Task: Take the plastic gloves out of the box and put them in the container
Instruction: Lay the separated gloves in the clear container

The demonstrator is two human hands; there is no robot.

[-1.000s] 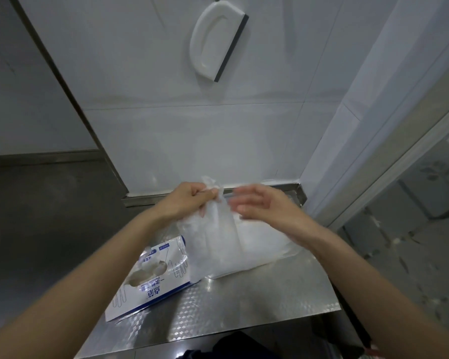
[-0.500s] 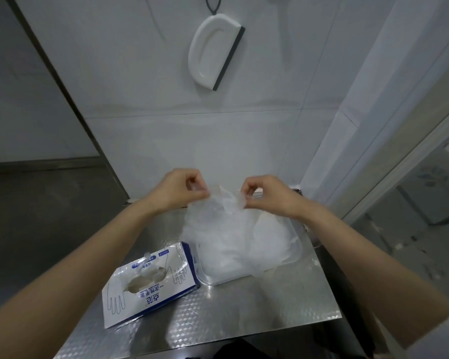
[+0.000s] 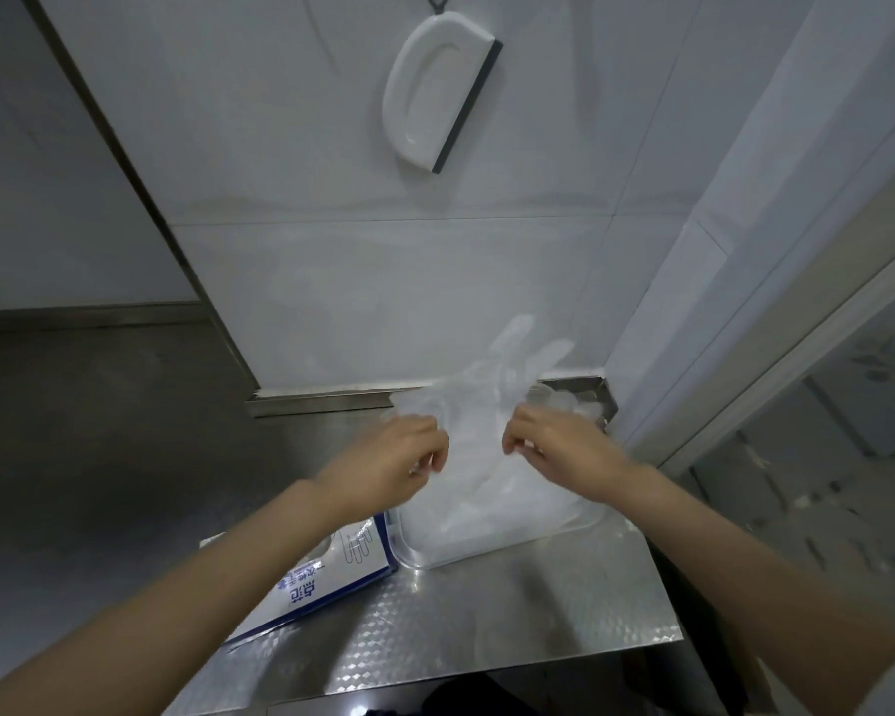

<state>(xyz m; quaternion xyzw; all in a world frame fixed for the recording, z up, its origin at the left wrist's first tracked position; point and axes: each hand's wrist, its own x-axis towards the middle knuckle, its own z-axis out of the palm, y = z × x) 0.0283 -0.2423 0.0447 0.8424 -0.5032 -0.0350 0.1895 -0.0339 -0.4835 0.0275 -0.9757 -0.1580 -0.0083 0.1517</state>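
A filmy, translucent glove (image 3: 479, 405) is pinched by the left hand (image 3: 394, 465) and right hand (image 3: 559, 452) above the clear rectangular container (image 3: 418, 560) on the embossed steel desk (image 3: 512, 617). The cardboard box (image 3: 342, 568) is seen just beside it, at 8 o'clock.

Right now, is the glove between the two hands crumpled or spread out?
Spread out. The left hand and right hand pinch the plastic glove apart, and its finger shapes show separately above them.
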